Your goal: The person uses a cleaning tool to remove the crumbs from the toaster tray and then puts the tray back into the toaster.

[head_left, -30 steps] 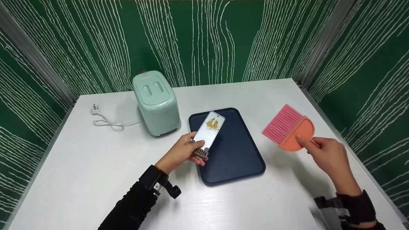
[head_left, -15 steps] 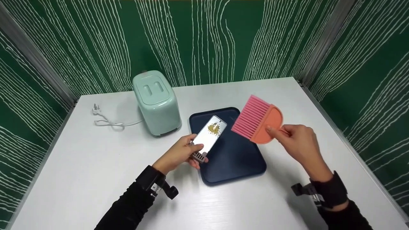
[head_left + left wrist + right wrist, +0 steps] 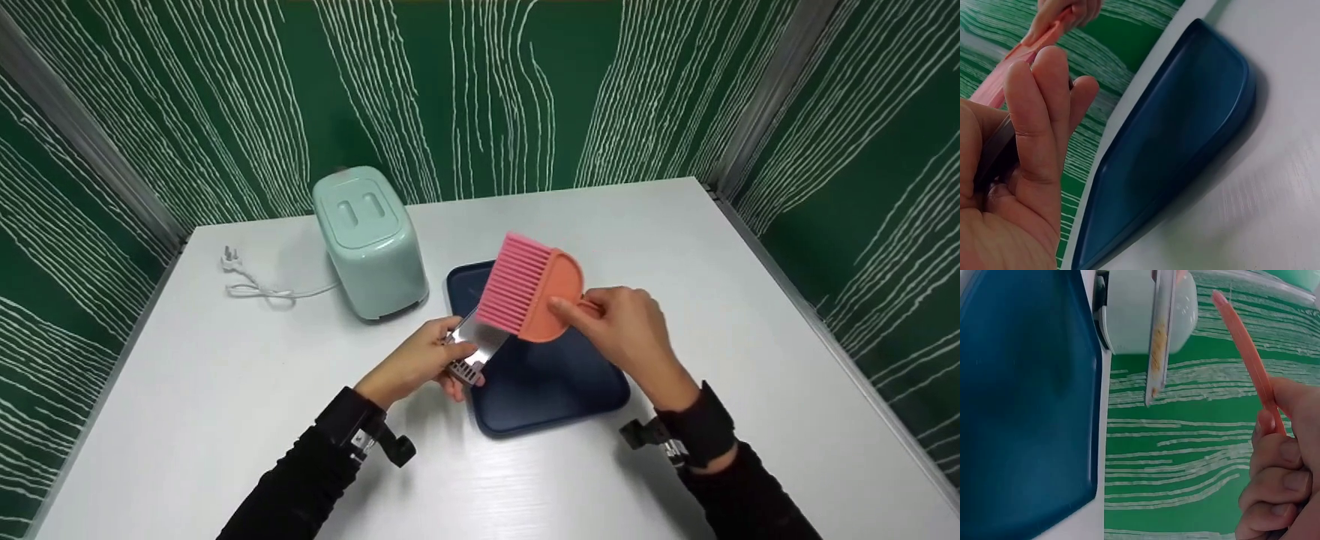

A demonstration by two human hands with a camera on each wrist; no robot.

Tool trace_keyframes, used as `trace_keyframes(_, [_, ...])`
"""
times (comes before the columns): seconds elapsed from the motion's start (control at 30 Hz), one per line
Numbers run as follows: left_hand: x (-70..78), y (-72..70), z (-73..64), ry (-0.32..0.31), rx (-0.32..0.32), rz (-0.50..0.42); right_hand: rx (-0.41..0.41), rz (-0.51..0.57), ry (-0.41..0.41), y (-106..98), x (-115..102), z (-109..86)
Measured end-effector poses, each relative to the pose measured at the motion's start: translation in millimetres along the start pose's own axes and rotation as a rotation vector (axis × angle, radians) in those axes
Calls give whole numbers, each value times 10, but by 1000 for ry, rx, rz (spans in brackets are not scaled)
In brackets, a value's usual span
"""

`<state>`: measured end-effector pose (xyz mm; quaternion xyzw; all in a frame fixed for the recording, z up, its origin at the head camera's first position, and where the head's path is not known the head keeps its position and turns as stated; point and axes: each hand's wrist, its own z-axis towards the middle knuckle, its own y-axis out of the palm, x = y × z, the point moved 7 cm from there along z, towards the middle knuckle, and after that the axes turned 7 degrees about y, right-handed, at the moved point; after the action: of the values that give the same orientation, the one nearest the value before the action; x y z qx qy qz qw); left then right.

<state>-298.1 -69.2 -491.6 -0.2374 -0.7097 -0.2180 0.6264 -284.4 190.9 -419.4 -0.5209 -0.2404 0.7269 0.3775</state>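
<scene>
My left hand (image 3: 412,360) grips a narrow metal crumb tray (image 3: 478,342) by its grey slotted end, thumb on top. Yellowish crumbs (image 3: 1158,346) lie on its far part, seen edge-on in the right wrist view. In the head view the brush covers that part. My right hand (image 3: 634,334) pinches the orange handle of a brush (image 3: 552,300) with pink bristles. The right wrist view has the brush held above the crumb tray, a gap between them. Under both lies a dark blue serving tray (image 3: 551,401) on the white table.
A mint-green toaster (image 3: 375,262) stands at the back left, close to the blue tray. Its white cord and plug (image 3: 234,261) lie on the table (image 3: 225,390) to its left. Green walls (image 3: 427,97) with white lines enclose the table at the back and sides.
My right hand has carried the brush leftward from the table's right side until it overlaps the crumb tray. My left hand and the crumb tray have shifted only slightly.
</scene>
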Motion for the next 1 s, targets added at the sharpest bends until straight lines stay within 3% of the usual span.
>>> trace_keyframes(0.37, [47, 16, 4, -5, -31, 39, -64, -116, -55, 240, -129, -37])
trace_keyframes(1.0, [43, 14, 52, -36, -21, 142, -70, -183, -163, 271, -124, -98])
